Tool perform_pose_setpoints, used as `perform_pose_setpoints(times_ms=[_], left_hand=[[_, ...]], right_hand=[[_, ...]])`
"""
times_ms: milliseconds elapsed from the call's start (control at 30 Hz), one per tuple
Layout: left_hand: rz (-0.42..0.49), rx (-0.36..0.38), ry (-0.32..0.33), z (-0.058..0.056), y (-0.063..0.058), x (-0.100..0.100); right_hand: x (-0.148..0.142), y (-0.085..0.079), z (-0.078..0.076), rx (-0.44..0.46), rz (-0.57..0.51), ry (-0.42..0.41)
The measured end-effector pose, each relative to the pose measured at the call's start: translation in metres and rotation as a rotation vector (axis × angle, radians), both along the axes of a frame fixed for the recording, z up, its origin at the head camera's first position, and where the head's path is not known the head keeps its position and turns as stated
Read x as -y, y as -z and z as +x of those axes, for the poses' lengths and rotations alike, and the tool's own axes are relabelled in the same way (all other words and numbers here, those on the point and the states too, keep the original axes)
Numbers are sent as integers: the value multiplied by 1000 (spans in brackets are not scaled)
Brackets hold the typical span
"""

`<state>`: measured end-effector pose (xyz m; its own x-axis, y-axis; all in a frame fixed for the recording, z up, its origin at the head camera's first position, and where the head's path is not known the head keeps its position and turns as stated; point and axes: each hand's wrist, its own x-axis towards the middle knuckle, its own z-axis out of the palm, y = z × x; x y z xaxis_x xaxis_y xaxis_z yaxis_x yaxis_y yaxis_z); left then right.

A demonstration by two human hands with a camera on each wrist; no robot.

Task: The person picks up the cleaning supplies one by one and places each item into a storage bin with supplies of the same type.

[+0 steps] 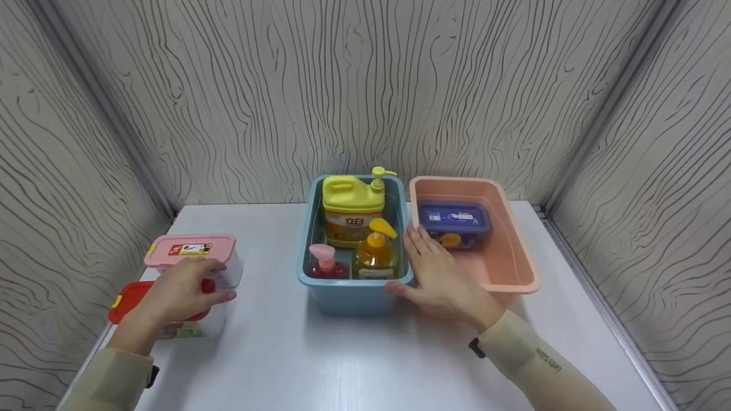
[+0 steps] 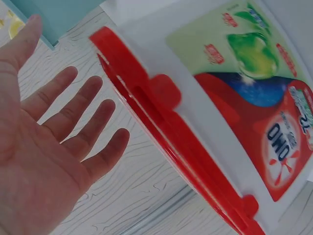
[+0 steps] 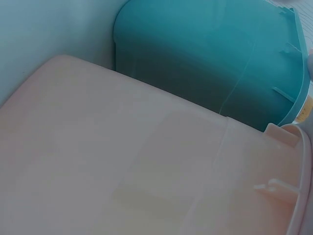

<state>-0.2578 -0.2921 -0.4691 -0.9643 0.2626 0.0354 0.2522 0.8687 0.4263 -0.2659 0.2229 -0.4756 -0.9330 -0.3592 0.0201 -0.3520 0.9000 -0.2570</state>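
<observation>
My left hand (image 1: 180, 288) hovers over a box with a red lid (image 1: 134, 297), its fingers loosely spread. In the left wrist view nothing lies in the palm, and the red lid's edge is just beyond the fingertips; the box's label reads OMO. Behind it stands a box with a pink lid (image 1: 220, 246). My right hand (image 1: 442, 279) rests with straight fingers where a blue bin (image 1: 357, 301) and a pink bin (image 1: 511, 240) meet, thumb at the blue bin's front corner. The right wrist view shows only the outer walls of both bins.
The blue bin holds a yellow-topped detergent jug (image 1: 354, 200), an amber pump bottle (image 1: 374, 262) and a smaller red bottle with a pink pump (image 1: 325, 255). Inside the pink bin is a box with a purple lid (image 1: 451, 214). Wood-patterned panels (image 1: 240, 103) enclose the white table (image 1: 274, 354).
</observation>
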Motion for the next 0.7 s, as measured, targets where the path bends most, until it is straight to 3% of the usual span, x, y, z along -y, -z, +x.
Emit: perform_pose_setpoints(times_ms=[367,700], left_hand=[[-36,22,-23,8,8,14],[-95,59,-28,10,10,29]], right_hand=[[-3,-3,3,32,-52,12],[-15,-26,5,29,13,-56]])
